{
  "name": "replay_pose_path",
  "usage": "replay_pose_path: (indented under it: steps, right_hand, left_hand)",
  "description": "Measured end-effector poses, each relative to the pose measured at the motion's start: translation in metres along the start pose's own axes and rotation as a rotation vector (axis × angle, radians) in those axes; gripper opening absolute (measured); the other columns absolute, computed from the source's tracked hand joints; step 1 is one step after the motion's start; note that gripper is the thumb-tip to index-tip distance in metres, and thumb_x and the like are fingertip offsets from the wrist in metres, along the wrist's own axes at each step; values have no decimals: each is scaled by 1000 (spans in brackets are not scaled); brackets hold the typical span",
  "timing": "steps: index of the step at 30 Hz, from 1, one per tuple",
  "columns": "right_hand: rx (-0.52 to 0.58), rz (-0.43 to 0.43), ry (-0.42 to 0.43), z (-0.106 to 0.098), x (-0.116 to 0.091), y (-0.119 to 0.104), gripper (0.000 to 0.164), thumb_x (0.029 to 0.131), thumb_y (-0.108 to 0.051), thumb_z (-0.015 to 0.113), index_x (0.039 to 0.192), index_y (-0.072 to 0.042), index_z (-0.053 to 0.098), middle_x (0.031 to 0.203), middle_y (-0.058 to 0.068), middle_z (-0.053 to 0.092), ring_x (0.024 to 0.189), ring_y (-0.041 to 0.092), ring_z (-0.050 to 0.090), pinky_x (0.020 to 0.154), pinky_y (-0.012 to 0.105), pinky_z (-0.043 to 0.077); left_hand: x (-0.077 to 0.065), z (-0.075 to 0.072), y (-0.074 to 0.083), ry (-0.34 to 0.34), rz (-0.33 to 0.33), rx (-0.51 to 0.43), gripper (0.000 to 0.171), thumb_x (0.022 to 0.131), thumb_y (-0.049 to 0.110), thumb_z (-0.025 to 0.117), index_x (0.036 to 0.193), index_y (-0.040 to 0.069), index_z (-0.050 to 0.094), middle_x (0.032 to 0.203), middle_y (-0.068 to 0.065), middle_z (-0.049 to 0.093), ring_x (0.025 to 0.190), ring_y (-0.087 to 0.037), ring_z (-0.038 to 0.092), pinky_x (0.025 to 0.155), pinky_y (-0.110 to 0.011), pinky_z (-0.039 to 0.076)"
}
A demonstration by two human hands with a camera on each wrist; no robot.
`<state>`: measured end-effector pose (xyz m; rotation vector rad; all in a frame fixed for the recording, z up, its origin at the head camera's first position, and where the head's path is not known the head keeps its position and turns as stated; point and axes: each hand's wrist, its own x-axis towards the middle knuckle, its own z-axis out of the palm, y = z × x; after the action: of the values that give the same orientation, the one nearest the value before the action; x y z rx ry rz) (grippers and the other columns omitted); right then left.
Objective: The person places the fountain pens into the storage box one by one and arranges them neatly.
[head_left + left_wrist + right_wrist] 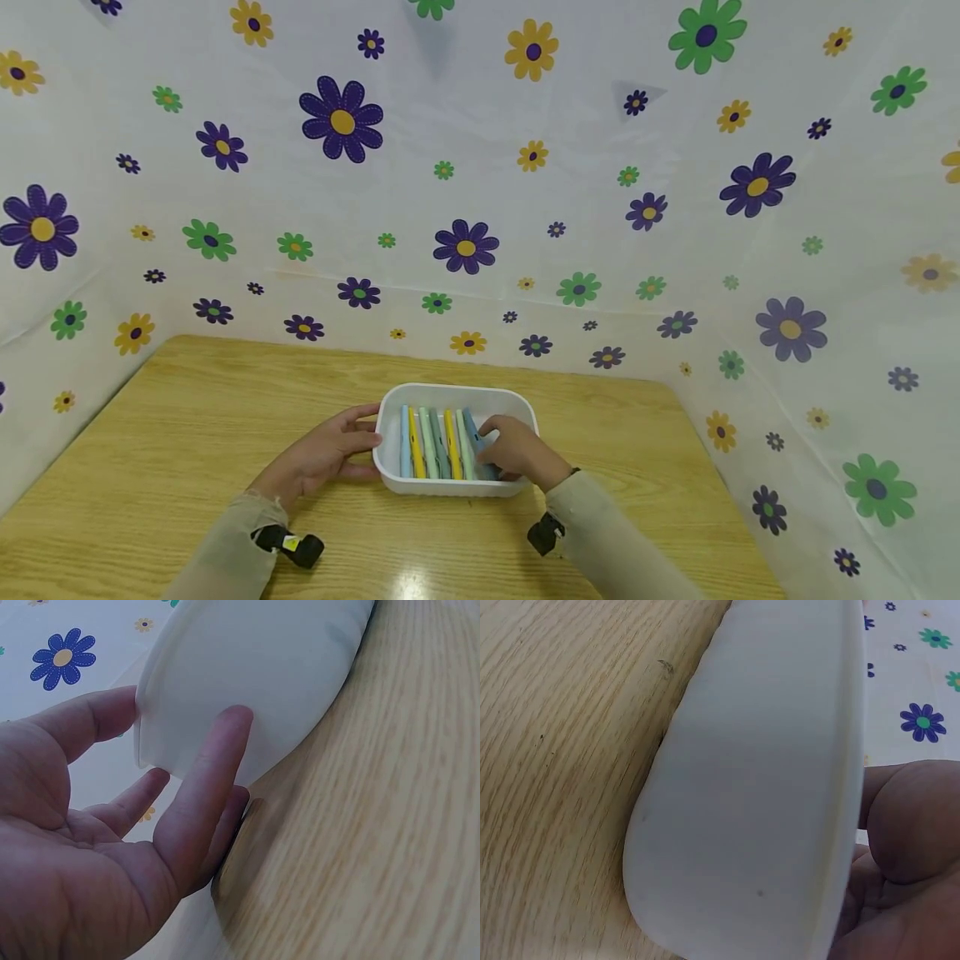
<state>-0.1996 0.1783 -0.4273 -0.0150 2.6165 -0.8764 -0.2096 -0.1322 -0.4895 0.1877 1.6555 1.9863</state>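
A white plastic tray (457,487) with rounded corners stands on the wooden table. Inside lie several long plastic clothespins in a row, among them a yellow clothespin (416,443), a pale green clothespin (428,442) and a light blue one at the left end. My left hand (337,446) rests its extended fingers against the tray's left end; in the left wrist view fingertips touch its outer wall (217,667). My right hand (517,450) reaches over the right side into the tray, fingers bent at a blue clothespin (473,427). The tray wall (750,787) hides those fingertips in the right wrist view.
The wooden table (420,550) extends around the tray. A white cloth with printed flowers (480,108) hangs behind it and at both sides. Black straps with small devices sit on the left wrist (288,543) and the right wrist (546,533).
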Motion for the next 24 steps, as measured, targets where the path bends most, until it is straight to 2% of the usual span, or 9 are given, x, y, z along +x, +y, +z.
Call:
replay_pose_path:
  steps: [5,10,18,24]
  right_hand:
    - [-75,-31,21,5,4,0,25,88,-10,77,111,-1,71,97,8,65,75,18,56,58,25,46]
    - [-49,-19,28,8,6,3,19,88,-6,75,106,0,70,81,6,62,61,15,56,49,24,45]
    - [-6,1,17,8,7,4,14,90,-7,75,102,-2,69,74,6,64,61,15,60,48,25,49]
    - [-11,15,13,7,4,4,13,91,-8,76,99,-2,67,75,8,65,63,17,63,51,28,53]
  left_hand:
    - [-1,0,0,5,-8,-7,74,104,14,62,165,9,19,160,-31,32,124,-31,63,95,-51,60]
    - [-1,2,2,6,-6,-6,73,105,13,61,165,9,20,160,-31,32,122,-32,64,94,-51,60]
    - [-1,1,3,2,-2,-2,78,102,17,66,165,8,20,160,-31,32,123,-33,63,94,-51,61]
    - [1,1,-1,22,-4,12,75,103,15,65,164,10,22,159,-30,35,123,-33,64,94,-52,61]
